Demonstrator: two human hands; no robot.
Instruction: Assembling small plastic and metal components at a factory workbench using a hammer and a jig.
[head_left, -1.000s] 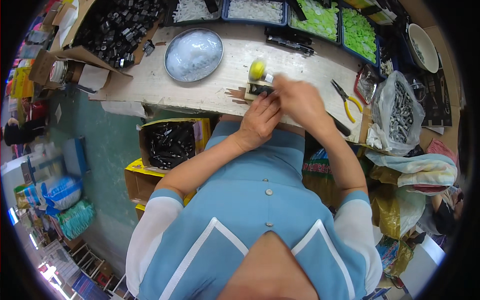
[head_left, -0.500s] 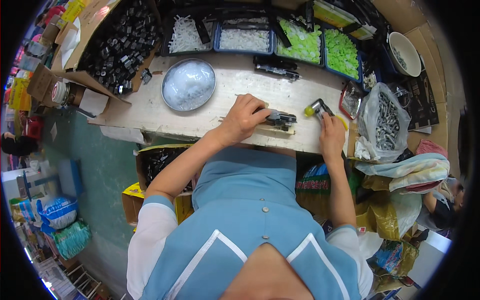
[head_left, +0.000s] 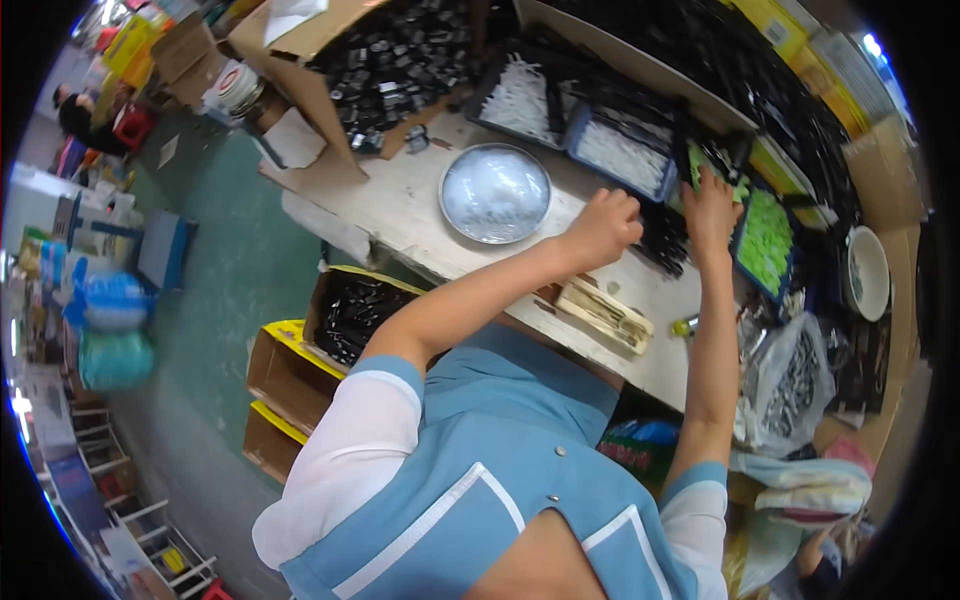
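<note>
My left hand (head_left: 603,230) hovers over the bench with curled fingers, beside a pile of slim black parts (head_left: 664,240); what it holds, if anything, is hidden. My right hand (head_left: 712,212) reaches, fingers apart, into a tray of small green pieces (head_left: 697,160) at the back. Below my left hand lies a cream-coloured wooden fixture (head_left: 605,315) with a slot along its top. A hammer with a yellow-green head (head_left: 686,326) rests on the bench, partly hidden behind my right forearm.
A round metal dish (head_left: 495,195) with a plastic-covered mound stands left of centre. Trays of white pieces (head_left: 625,155) and more green pieces (head_left: 766,245) line the back. A carton of black parts (head_left: 395,75) is at the back left; a bag of metal parts (head_left: 790,385) lies right.
My right hand has let go of the hammer and reached to the green tray. My left hand has left the fixture, which no longer bears the black assembly. The whole view has turned.
</note>
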